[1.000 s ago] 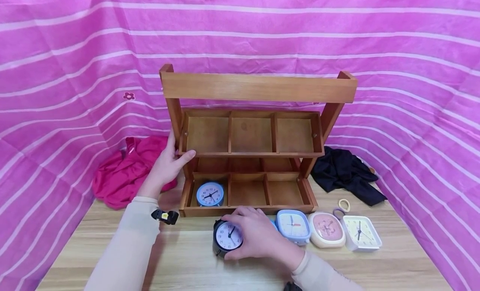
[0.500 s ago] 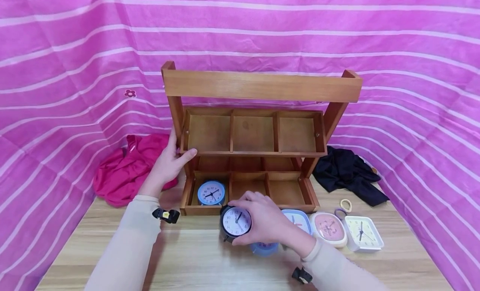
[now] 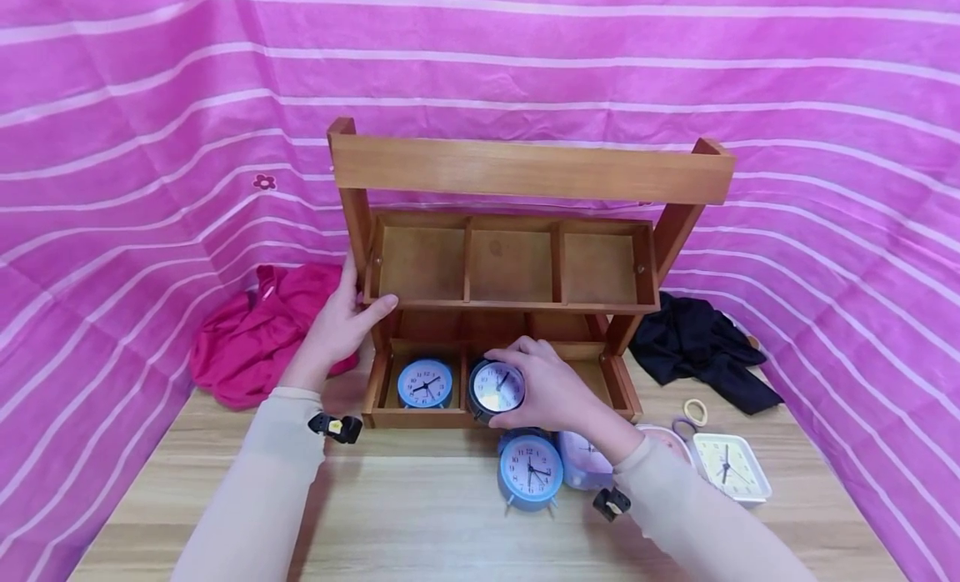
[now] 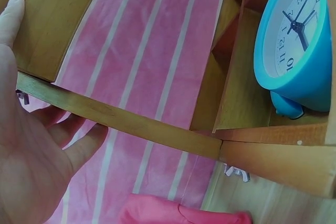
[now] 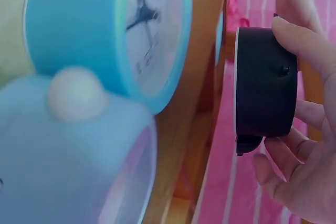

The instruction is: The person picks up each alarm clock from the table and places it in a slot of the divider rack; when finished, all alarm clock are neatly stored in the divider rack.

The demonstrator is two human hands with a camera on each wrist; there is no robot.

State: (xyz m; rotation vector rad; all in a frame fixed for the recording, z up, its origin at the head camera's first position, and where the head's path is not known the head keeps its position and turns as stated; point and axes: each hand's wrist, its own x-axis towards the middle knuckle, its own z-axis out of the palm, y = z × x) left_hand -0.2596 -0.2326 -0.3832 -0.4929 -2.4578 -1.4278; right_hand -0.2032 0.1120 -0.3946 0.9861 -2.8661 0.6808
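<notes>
With our left hand (image 3: 333,328) we gripped the left side of the wooden rack (image 3: 532,169), thumb in front, while our right hand (image 3: 551,388) pinched the black clock (image 3: 498,388) at the middle compartment of the lower tray (image 3: 427,418); we could not tell whether it touched the wood. Beside it we had a blue clock (image 3: 425,383) in the left compartment, and a second blue clock (image 3: 530,469) stood on the surface (image 3: 420,524) in front.
</notes>
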